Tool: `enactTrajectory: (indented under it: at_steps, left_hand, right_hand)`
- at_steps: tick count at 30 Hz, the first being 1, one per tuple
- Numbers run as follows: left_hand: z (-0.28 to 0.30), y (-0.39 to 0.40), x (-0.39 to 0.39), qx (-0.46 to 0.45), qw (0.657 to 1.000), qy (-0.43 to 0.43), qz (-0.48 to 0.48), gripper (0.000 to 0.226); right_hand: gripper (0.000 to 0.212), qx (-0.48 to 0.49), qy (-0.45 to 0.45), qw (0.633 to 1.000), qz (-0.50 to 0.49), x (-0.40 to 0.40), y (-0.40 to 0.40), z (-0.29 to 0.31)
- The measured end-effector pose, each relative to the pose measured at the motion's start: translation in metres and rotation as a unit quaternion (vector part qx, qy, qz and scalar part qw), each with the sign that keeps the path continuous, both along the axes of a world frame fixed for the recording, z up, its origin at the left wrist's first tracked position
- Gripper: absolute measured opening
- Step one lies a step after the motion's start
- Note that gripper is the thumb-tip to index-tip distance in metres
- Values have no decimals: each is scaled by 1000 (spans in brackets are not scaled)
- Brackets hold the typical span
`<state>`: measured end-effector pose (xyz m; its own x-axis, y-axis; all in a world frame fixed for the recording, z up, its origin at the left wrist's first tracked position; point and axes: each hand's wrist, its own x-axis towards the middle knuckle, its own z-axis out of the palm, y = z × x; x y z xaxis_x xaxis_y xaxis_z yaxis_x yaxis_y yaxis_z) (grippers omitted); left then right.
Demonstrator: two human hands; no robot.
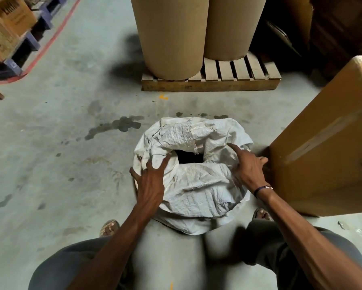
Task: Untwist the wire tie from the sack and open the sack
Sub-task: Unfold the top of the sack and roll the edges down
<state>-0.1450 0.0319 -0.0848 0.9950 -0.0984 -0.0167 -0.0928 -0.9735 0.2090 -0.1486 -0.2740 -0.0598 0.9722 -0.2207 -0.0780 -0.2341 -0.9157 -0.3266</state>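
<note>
A white woven sack (197, 185) stands on the concrete floor between my feet, its mouth folded loosely with a dark gap (189, 156) at the centre. My left hand (153, 174) rests spread on the sack's left rim, fingers apart, holding nothing. On the right rim lies my right hand (247, 166), its index finger stretched across the cloth toward the gap. No wire tie shows anywhere on the sack or in either hand.
A large cardboard box (326, 147) stands close against the sack's right side. A wooden pallet (211, 84) with two tall brown rolls (171, 34) is ahead. Stacked cartons (6, 24) sit on blue racking at the far left, beyond a red floor line.
</note>
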Motion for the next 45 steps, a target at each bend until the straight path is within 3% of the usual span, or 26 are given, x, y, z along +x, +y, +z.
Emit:
enactTrajectory:
  at_steps: [3,6,9,13,16,18,21,26,28,32,35,38,41,43,45]
  left_hand:
    - [12,11,6,8,1000,-6,-10,72]
    - [36,37,21,3,998,-18,62,71]
    - [49,63,34,-27,992,-17,119,67]
    - [50,66,36,-36,991,75,103,47]
    - [53,56,43,-70,994,61,56,66]
    - [52,40,54,-80,996,32,-17,66]
    - [38,13,76,-54,990,72,-110,72]
    - [13,2,128,47,972,175,-147,146]
    - [13,6,147,93,968,167,-161,163]
    - [18,17,175,166,956,151,-191,172]
    - [21,19,178,152,952,149,-219,171]
    - [27,16,161,136,951,100,-258,160]
    - [22,6,120,109,948,-19,-299,118]
    - [12,-1,88,74,947,-55,-308,90]
    - [7,-2,72,72,960,12,-271,109]
  right_hand:
    - [73,21,-39,998,49,3,-7,8]
    - [46,17,-65,997,22,9,-32,25]
    - [56,6,-32,999,-22,8,-43,33]
    - [48,-24,-17,999,-20,7,-32,43]
    - [52,-53,-39,998,12,20,-23,53]
    - [53,-75,-13,995,61,32,-18,54]
    - [74,-115,83,981,135,46,-10,41]
    - [141,-171,157,959,164,69,-18,22]
    - [156,-183,172,954,167,79,-23,20]
    - [170,-195,188,948,169,93,-30,19]
    - [163,-197,178,948,174,95,-29,23]
    - [143,-206,117,951,197,87,-20,31]
    - [119,-204,78,949,229,75,-5,38]
    - [112,-184,93,949,238,67,5,38]
    - [127,-168,145,944,244,58,9,34]
